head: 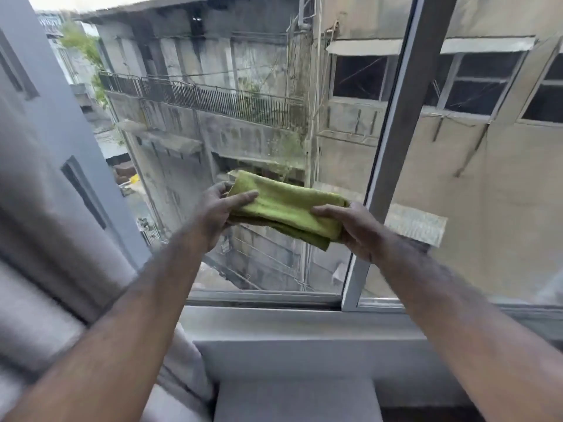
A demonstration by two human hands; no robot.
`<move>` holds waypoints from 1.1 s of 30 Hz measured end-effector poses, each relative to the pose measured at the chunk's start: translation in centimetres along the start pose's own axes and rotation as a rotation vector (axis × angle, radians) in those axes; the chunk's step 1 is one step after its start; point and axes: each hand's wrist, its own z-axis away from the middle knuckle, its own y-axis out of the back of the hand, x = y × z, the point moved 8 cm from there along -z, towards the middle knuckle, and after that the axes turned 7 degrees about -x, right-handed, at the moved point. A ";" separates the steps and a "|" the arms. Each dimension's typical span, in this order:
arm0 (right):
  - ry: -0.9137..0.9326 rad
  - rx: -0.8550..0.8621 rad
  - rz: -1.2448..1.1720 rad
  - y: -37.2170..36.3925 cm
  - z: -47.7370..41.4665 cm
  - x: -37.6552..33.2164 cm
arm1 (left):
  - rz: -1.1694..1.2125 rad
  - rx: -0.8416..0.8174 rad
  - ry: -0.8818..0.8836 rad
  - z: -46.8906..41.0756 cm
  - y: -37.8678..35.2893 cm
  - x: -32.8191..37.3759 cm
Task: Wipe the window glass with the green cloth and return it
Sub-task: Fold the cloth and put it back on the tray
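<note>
A folded green cloth (pixel 283 208) is held up in front of the window glass (pixel 243 132), roughly level. My left hand (pixel 214 213) grips its left end, thumb on top. My right hand (pixel 353 228) pinches its right end, thumb over the fold. Whether the cloth touches the pane I cannot tell. A grey vertical window frame bar (pixel 399 141) runs just right of the cloth and splits the glass into a left and a right pane.
A pale curtain (pixel 45 239) hangs at the left. Below the glass runs the white window sill (pixel 274 324), with a grey cushioned surface (pixel 295 400) under it. Old concrete buildings show outside.
</note>
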 end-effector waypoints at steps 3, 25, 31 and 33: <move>-0.122 0.031 -0.047 1.6 0.4 9.5 | 0.017 -0.055 0.185 1.7 0.7 -9.8; -0.995 0.194 0.405 7.8 23.5 71.2 | -0.475 -0.269 1.016 30.0 0.3 -71.0; -0.953 0.120 0.747 7.7 25.0 75.1 | -0.783 -0.189 0.937 32.5 -1.0 -74.6; -0.979 0.081 0.785 7.5 25.0 74.9 | -0.843 -0.207 0.909 32.4 -1.6 -73.8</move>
